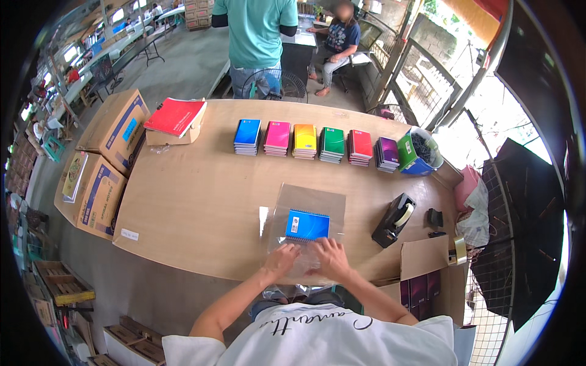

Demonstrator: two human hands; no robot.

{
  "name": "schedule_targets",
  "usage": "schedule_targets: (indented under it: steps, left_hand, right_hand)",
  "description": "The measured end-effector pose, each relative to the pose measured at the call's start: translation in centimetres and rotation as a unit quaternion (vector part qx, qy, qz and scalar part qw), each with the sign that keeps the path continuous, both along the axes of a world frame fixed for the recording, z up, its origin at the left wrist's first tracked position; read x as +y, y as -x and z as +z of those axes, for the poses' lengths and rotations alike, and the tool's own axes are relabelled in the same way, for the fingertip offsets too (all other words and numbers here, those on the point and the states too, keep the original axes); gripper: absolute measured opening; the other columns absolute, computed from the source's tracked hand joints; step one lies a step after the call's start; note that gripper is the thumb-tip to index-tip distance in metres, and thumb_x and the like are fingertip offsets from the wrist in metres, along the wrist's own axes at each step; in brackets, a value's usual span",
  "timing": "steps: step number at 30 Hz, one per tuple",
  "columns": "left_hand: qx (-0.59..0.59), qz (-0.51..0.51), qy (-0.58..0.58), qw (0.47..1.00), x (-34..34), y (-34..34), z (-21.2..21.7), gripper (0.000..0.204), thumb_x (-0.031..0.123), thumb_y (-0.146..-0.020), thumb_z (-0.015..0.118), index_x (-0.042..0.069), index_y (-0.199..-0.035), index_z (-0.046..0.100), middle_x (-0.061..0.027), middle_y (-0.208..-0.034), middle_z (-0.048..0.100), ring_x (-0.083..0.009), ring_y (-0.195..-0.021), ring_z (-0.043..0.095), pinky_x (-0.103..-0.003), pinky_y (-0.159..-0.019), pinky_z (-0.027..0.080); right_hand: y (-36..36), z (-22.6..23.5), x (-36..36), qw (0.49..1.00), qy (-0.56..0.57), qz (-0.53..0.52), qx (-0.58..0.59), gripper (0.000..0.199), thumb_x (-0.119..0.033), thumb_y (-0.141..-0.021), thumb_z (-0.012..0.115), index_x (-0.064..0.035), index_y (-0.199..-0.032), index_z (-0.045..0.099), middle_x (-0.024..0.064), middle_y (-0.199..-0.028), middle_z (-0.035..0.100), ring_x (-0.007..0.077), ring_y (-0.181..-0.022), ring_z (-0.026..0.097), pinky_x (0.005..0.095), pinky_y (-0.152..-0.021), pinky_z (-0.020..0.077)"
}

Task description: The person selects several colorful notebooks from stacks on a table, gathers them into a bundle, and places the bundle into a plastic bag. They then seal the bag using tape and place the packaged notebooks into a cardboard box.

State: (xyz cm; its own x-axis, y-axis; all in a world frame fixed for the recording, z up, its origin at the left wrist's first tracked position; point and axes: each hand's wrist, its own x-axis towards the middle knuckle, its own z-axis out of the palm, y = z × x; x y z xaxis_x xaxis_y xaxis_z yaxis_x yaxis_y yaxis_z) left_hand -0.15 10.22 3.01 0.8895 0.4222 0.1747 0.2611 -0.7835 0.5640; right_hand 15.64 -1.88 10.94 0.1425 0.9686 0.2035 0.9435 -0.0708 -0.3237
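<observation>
Near, a blue notebook with a white label; far, notebook stacks, left to right blue, pink, yellow, green, red, purple; table tan; right, tape dispenser black; near, shirt white with black script

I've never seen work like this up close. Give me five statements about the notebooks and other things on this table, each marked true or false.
1. The yellow stack stands between the pink stack and the green stack. True.
2. The blue stack is at the row's right end. False: it is at the left end; the purple stack is at the right.
3. The loose notebook near the person has a blue cover. True.
4. The loose notebook is inside a cardboard box. False: it is over the table, with clear plastic around it.
5. The black tape dispenser is left of the loose notebook. False: it is to the right.
</observation>
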Motion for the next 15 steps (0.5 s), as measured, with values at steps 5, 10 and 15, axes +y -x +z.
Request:
schedule_targets:
  steps: [5, 10, 15]
  left_hand:
    - [-0.03, -0.034, -0.103, 0.994, 0.2, -1.0, 3.9, 0.023, 0.021, -0.082, 0.059, 0.01, -0.103, 0.06, -0.0116, -0.09, 0.061, -0.0273, -0.09, 0.06, -0.042, -0.074, 0.048]
    - [0.098, 0.015, -0.001, 0.995, 7.0, -0.1, 4.7, 0.019, 0.024, -0.083, 0.062, 0.012, -0.097, 0.065, -0.0083, -0.084, 0.066, -0.0266, -0.084, 0.061, -0.042, -0.077, 0.046]
    - [-0.298, 0.24, -0.098, 0.919, 3.9, -1.8, 7.7, 0.032, 0.027, -0.083, 0.065, 0.012, -0.111, 0.06, -0.0099, -0.11, 0.059, -0.0301, -0.102, 0.054, -0.046, -0.092, 0.04]
  right_hand:
    - [-0.9, -4.7, -3.1, 0.987, -0.118, -0.091, -0.058, 0.016, -0.014, -0.067, 0.072, -0.017, -0.082, 0.066, -0.0012, -0.076, 0.061, 0.02, -0.079, 0.059, 0.0401, -0.076, 0.0414]
    - [-5.9, -3.1, -2.1, 0.981, -0.105, -0.118, 0.113, 0.005, -0.013, -0.072, 0.071, -0.0123, -0.077, 0.07, 0.0041, -0.073, 0.065, 0.0218, -0.071, 0.062, 0.0353, -0.067, 0.0475]
    - [-11.9, -2.0, 1.9, 0.927, 0.111, -0.138, 0.331, 0.017, -0.019, -0.078, 0.074, -0.0013, -0.079, 0.072, 0.0063, -0.066, 0.067, 0.0118, -0.058, 0.062, 0.0274, -0.054, 0.049]
